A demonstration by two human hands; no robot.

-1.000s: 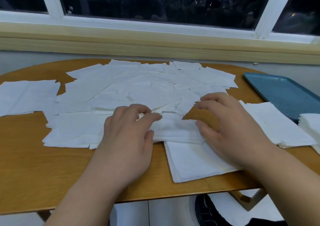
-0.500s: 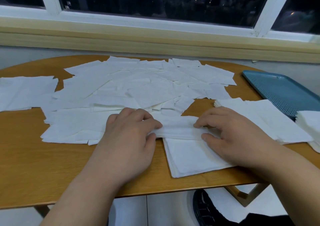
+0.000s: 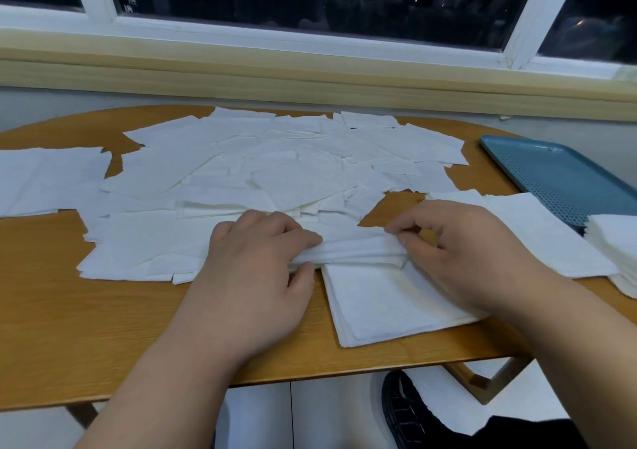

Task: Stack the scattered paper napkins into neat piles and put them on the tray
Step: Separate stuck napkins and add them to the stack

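Observation:
White paper napkins (image 3: 282, 159) lie scattered over the middle of the wooden table (image 3: 69, 328). My left hand (image 3: 255, 276) and my right hand (image 3: 458, 255) pinch the two ends of a small bundle of napkins (image 3: 358, 250), lifted slightly above a squared pile (image 3: 382, 307) at the table's near edge. Another flat pile (image 3: 537, 228) lies right of my right hand. A thicker stack (image 3: 613, 242) sits at the far right on the corner of the blue tray (image 3: 558, 176).
More napkins (image 3: 44, 180) lie at the table's left edge. A window sill and wall run behind the table. Below the near edge a dark shoe (image 3: 406, 410) shows on the white floor.
Both hands drew the napkins toward me and closed on a bundle; the right hand moved from the bare table patch onto the bundle's right end, which now rises off the pile.

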